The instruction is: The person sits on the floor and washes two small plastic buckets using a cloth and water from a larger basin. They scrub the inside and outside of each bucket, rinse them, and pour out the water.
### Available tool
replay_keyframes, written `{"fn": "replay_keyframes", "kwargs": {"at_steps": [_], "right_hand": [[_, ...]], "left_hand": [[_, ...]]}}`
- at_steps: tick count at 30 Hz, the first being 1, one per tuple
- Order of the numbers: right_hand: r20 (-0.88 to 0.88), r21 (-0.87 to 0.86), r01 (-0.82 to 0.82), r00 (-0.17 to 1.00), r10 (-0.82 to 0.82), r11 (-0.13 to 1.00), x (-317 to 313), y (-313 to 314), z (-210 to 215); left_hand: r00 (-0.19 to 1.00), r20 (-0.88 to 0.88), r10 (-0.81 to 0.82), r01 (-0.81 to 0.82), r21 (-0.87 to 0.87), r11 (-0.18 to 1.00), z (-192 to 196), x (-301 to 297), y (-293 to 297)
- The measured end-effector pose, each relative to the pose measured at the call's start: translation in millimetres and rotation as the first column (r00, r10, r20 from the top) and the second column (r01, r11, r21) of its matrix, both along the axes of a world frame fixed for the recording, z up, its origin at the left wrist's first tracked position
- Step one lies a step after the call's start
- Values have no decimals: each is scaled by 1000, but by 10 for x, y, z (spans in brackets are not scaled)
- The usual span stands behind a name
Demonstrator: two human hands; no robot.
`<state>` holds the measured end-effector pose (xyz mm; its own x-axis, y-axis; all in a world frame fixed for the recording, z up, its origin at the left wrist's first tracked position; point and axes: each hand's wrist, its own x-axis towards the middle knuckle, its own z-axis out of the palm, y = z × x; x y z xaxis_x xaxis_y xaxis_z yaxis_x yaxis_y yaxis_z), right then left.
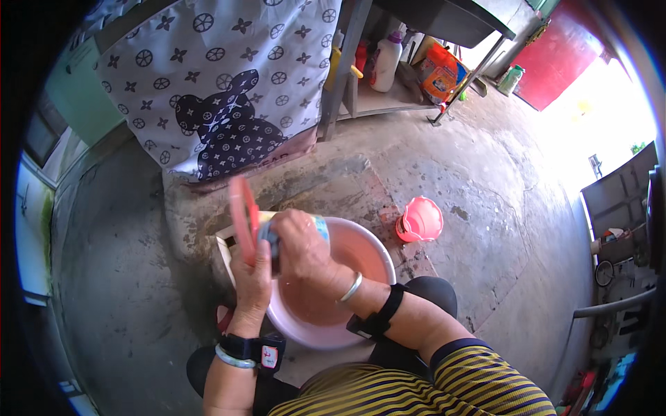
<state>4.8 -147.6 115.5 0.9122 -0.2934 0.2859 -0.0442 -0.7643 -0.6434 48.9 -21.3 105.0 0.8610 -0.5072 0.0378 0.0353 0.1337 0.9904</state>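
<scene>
I hold a long, flat pink thing point(243, 218) upright in my left hand point(255, 277), over the left side of a large pale pink basin point(387, 258). It is smeared by motion, so its kind does not show clearly. My right hand point(302, 243) is closed against it, its fingers curled around something blue point(268, 234), perhaps a cloth, mostly hidden by the hand. A light blue patch shows past its knuckles. Reddish, murky water point(354, 260) fills part of the basin, which stands on the floor between my knees.
A small pink bucket point(420, 220) stands right of the basin. A white-edged object point(224, 253) shows behind my left hand. Ahead hangs a patterned white curtain point(222, 97), beside a shelf with a white bottle point(386, 62) and an orange packet point(442, 73). The concrete floor point(506, 229) is stained.
</scene>
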Motion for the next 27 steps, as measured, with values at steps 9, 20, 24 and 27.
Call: {"fn": "replay_keyframes", "kwargs": {"at_steps": [9, 20, 24, 27], "right_hand": [[12, 813, 33, 997, -74, 582, 61, -761, -868], [-90, 764, -66, 974, 208, 642, -122, -819, 69], [90, 252, -372, 928, 361, 893, -159, -917, -140], [-46, 987, 14, 978, 202, 159, -99, -928, -321]], "left_hand": [[805, 347, -482, 387, 308, 869, 26, 11, 200], [376, 683, -626, 99, 642, 760, 15, 167, 336], [344, 738, -580, -127, 649, 750, 78, 240, 451], [372, 754, -541, -200, 634, 747, 118, 223, 468]]}}
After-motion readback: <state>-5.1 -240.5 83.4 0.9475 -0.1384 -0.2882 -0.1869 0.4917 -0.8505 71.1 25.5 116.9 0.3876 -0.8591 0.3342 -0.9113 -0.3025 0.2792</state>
